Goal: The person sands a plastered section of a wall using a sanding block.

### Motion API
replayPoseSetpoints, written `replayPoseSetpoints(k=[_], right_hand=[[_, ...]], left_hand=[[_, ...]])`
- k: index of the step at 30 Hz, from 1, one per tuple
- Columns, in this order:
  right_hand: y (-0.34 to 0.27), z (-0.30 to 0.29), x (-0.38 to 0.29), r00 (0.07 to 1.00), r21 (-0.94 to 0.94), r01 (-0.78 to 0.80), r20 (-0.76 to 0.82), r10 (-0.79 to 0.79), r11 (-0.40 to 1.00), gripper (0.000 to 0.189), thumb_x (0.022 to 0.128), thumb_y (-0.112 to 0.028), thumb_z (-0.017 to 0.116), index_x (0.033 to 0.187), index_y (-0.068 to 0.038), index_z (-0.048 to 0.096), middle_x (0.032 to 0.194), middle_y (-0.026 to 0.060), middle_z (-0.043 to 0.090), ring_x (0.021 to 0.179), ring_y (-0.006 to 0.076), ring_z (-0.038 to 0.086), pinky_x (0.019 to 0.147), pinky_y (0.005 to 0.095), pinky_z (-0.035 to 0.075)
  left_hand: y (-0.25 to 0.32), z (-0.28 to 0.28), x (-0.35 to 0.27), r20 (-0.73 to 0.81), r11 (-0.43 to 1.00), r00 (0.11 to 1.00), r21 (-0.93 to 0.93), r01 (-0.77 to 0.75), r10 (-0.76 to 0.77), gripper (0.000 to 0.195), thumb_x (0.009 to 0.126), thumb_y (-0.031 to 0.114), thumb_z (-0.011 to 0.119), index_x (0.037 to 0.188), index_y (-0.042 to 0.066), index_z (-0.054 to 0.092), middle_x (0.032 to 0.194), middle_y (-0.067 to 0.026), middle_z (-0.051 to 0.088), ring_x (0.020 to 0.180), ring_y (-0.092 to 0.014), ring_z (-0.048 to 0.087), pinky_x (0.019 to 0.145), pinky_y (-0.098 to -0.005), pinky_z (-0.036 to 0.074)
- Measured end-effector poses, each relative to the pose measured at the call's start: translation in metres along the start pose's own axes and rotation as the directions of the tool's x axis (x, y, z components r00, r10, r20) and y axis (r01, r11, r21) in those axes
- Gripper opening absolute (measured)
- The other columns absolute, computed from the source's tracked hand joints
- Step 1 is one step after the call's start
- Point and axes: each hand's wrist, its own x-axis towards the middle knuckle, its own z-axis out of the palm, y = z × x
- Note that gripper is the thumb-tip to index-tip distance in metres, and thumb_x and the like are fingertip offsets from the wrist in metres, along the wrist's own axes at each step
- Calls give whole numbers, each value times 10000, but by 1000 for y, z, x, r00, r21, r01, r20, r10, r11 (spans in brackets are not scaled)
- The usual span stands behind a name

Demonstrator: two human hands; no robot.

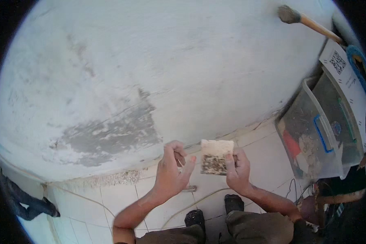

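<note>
My right hand (239, 170) grips the right edge of a small square pad or block (217, 157), pale on its upper part and dark and speckled below. Left of it, apart from the pad, my left hand (174, 167) is raised with its fingers curled and the thumb apart; whether something small sits between its fingers cannot be told. Beyond both hands stands a whitish wall (201, 76) with a rough grey bare patch (116, 131) low down on the left.
Clear plastic bins (311, 146) with blue handles stand at the right. A wooden-handled brush or mallet (312, 24) juts out above them. A cable (198, 202) crosses the tiled floor (158, 213), where a small metallic object (189, 188) lies. Another person's legs (30, 198) show far left.
</note>
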Motion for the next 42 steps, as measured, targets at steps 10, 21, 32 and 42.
replayPoseSetpoints(k=[10, 21, 32, 42], right_hand=[[-37, 116, 44, 964, 153, 252, 53, -262, 956, 168, 915, -148, 488, 935, 11, 537, 670, 126, 588, 563, 182, 553, 564, 309, 459], [-49, 130, 75, 921, 29, 389, -23, -389, 921, 127, 875, -114, 549, 842, 3, 584, 649, 146, 576, 512, 187, 559, 483, 302, 442], [-66, 118, 75, 929, -7, 370, -7, -370, 929, 135, 861, -117, 590, 808, 6, 604, 619, 114, 567, 513, 129, 519, 480, 275, 429], [-83, 120, 90, 892, -7, 448, -54, -448, 894, 132, 861, -128, 598, 812, -6, 607, 606, 100, 571, 474, 121, 487, 459, 269, 418]], left_hand=[[-10, -12, 10, -538, 941, 826, -338, -27, -169, 296, 930, 219, 477, 991, -59, 554, 864, -70, 604, 776, -103, 529, 683, -268, 441], [-16, -20, 35, -629, 913, 752, -398, -93, -197, 312, 928, 253, 509, 982, -45, 581, 874, -64, 605, 772, -92, 527, 678, -250, 441], [5, -11, 31, -671, 880, 708, -450, -152, -221, 319, 930, 235, 498, 1044, -59, 544, 943, -85, 596, 828, -117, 528, 725, -264, 438], [21, -29, 47, -717, 922, 691, -324, -215, -91, 353, 937, 292, 489, 945, -51, 573, 882, -78, 603, 783, -99, 512, 673, -263, 429]])
